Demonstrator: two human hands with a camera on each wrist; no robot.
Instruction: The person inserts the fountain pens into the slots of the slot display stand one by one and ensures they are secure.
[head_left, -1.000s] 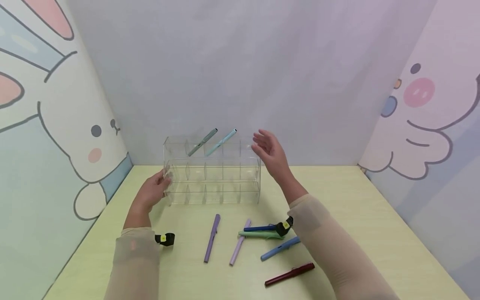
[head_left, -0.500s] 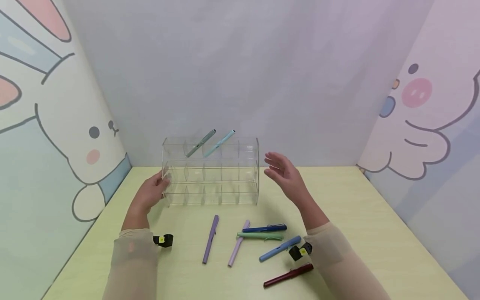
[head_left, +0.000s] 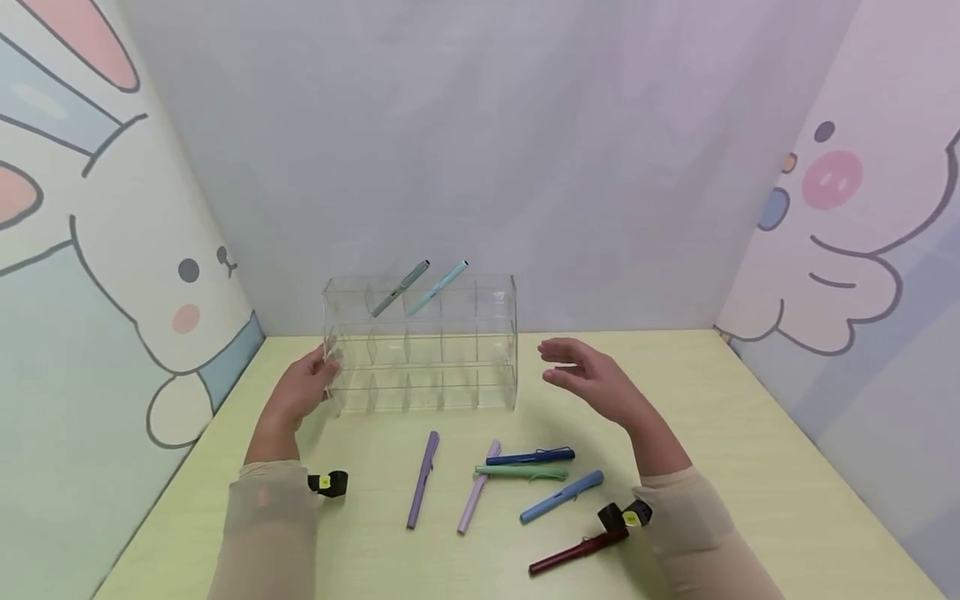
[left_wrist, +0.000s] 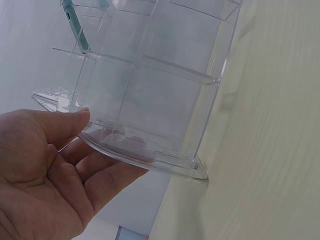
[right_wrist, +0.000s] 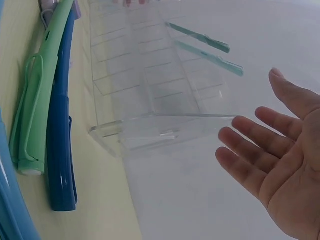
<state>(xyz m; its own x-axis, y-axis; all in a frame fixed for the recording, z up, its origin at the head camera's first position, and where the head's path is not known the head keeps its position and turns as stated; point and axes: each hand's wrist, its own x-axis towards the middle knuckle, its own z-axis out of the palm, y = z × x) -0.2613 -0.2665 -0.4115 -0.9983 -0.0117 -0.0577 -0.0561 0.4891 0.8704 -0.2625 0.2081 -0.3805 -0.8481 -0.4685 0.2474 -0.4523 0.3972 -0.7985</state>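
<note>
A clear acrylic pen rack [head_left: 423, 367] with stepped rows of compartments stands on the table. My left hand [head_left: 302, 387] grips its left side panel, thumb on the inner face and fingers outside, as the left wrist view shows [left_wrist: 55, 170]. Two pens lean in the top row: a grey-green pen [head_left: 401, 288] and a light blue pen [head_left: 438, 288]. Right of the rack, apart from it, my right hand [head_left: 596, 383] hovers with fingers extended and nothing held. Below it lie a dark blue pen [head_left: 531, 457] and a light green pen [head_left: 521, 472].
Nearer the front lie a purple pen [head_left: 423, 480], a lilac pen [head_left: 477, 490] partly under the green one, a blue pen [head_left: 562, 497] and a dark red pen [head_left: 578, 552]. A grey backdrop [head_left: 480, 150] rises behind the table, with cartoon-printed panels at both sides.
My right hand has moved away from the rack's upper right, going down and to the right. The left hand keeps its grip, and the rack and pens stay in place.
</note>
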